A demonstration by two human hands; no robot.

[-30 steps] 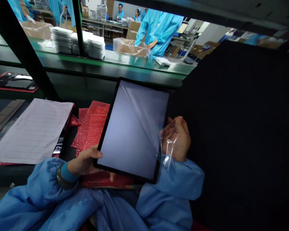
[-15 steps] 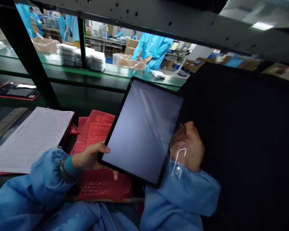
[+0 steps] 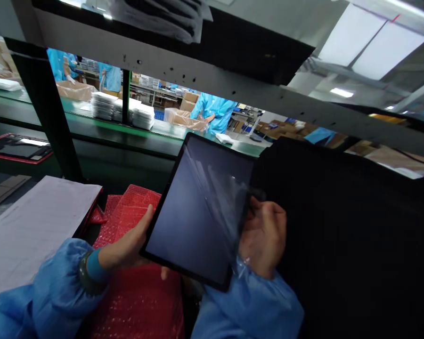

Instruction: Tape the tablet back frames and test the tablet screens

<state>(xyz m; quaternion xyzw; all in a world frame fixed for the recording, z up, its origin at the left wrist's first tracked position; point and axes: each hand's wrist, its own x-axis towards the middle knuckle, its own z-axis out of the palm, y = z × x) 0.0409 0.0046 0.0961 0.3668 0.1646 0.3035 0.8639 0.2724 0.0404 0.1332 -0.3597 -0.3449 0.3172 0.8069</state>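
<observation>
A tablet (image 3: 191, 216) with a black frame and a pale grey lit screen is held up at a tilt in the centre. My left hand (image 3: 130, 242) grips its lower left edge, thumb along the side and fingers underneath. At the tablet's right side, my right hand (image 3: 265, 235) has its fingers pinched on a clear film (image 3: 221, 193). The film lies loose and creased over the right part of the screen, lifted towards my right hand. Red bubble-wrap bags (image 3: 137, 301) lie below the tablet.
Printed sheets (image 3: 38, 226) lie at the left, with a red-edged panel (image 3: 17, 148) beyond them. A dark post (image 3: 47, 113) rises behind. White stacks (image 3: 104, 106) stand on the green line (image 3: 162, 134). A black cloth (image 3: 339, 245) fills the right. Several people in blue work farther back.
The film has shifted up and bunched over the screen's right part, with my right hand's fingers now closer to the tablet's right edge. The view has tilted up, and my left thumb has moved onto the edge.
</observation>
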